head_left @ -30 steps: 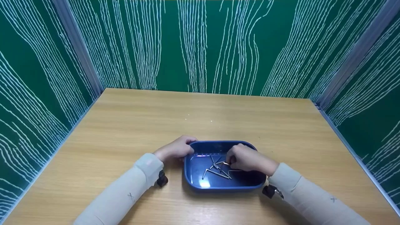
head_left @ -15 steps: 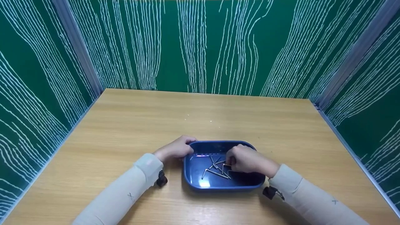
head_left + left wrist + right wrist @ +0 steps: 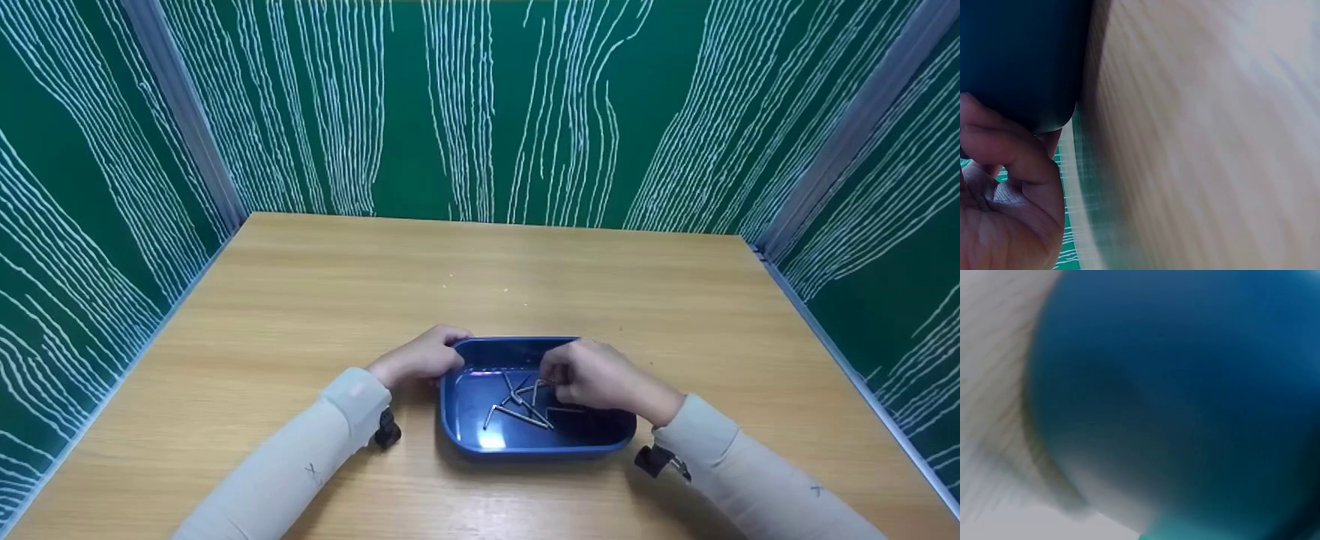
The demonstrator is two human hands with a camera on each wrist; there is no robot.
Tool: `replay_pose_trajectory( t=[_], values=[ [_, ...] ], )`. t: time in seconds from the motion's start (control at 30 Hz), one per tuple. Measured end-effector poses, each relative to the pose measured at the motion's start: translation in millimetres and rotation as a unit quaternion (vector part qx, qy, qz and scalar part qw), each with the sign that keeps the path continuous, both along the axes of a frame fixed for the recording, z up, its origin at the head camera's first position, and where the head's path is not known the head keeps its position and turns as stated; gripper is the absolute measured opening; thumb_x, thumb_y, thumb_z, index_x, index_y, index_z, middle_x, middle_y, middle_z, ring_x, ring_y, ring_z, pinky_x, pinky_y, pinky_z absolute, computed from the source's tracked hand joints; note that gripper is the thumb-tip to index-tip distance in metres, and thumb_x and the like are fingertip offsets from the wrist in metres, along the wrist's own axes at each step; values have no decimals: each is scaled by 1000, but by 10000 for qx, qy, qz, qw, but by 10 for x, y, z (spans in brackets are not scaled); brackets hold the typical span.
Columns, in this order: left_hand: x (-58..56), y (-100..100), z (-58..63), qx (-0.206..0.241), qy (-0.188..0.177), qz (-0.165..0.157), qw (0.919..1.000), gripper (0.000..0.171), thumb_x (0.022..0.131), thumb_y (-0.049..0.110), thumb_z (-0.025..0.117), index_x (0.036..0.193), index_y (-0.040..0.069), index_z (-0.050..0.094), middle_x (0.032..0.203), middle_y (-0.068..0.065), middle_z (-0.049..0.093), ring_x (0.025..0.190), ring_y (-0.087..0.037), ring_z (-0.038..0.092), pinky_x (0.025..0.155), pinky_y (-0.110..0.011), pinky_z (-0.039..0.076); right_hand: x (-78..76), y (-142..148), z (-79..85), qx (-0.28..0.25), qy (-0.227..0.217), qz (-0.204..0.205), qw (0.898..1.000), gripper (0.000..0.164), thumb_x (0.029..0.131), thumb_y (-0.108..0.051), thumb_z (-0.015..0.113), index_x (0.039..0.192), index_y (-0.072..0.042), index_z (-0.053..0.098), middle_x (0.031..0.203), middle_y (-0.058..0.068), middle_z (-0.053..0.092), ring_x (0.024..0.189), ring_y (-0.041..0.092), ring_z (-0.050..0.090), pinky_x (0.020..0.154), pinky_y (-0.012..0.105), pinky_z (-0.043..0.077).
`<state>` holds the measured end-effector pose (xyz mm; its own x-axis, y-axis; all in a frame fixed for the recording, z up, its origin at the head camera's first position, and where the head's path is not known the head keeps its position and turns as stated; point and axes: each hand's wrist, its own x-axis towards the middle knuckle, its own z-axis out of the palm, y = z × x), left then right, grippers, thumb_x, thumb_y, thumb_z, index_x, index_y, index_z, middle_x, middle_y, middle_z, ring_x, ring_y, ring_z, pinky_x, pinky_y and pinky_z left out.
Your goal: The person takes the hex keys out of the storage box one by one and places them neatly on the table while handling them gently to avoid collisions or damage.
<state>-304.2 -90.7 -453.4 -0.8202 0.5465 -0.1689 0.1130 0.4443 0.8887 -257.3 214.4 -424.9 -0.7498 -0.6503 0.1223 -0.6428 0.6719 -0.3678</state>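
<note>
A blue tray (image 3: 540, 451) stands on the table with several L-shaped hex keys (image 3: 523, 417) loose on its floor. At its far left corner my left hand (image 3: 427, 355) grips the rim; the left wrist view shows curled fingers (image 3: 1022, 154) against the tray's outer wall (image 3: 1022, 56). Over the right half of the tray, my right hand (image 3: 600, 379) has bent fingers and pinches the end of a bent hex key (image 3: 535, 391). Its fingertips are partly hidden behind the hand. The right wrist view is filled by the blurred tray wall (image 3: 1185, 354).
The wooden table (image 3: 300, 300) has green, white-lined panels (image 3: 405, 112) at its back and sides. Small white specks (image 3: 505, 290) lie beyond the tray. A dark wrist camera (image 3: 652, 461) hangs under the right sleeve, close to the tray's right end.
My right hand has lifted slightly and shifted right, and the hex key at its fingertips has turned. More of another key beneath the hand now shows. The left hand and tray stay put.
</note>
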Motion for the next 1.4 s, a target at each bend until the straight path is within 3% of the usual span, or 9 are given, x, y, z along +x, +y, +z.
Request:
replay_pose_trajectory(
  t=[0.5, 0.97, 1.4],
  values=[
    [-9, 8, -31, 26, 9, 36, 10000, 37, 88, -4, 50, 116, 5, 73, 88, -3, 61, 52, -13, 49, 45, -23, 40, -5, 53, 181, -481, -217, -445, 9976, 24, 80, 5, 76, 101, -5, 80, 83, 4, 74, 74, 10, 61, 67, 26, 54],
    [-3, 21, -14, -190, 153, 131, 9996, 41, 88, -4, 53, 122, 5, 73, 99, -7, 66, 56, -13, 50, 48, -23, 42, -47, 152, 255, -984, -27, -580, 9935, 23, 83, 8, 74, 101, -4, 80, 77, 1, 69, 69, 10, 57, 61, 23, 49],
    [-27, 19, -18, -132, 135, -7, 9998, 35, 88, -5, 52, 116, 3, 71, 88, -3, 62, 50, -12, 48, 44, -22, 41, -110, 300, 359, -1240, 195, -898, 9880, 22, 84, 9, 74, 101, -2, 80, 80, 2, 71, 75, 14, 61, 68, 26, 54]
  ],
)
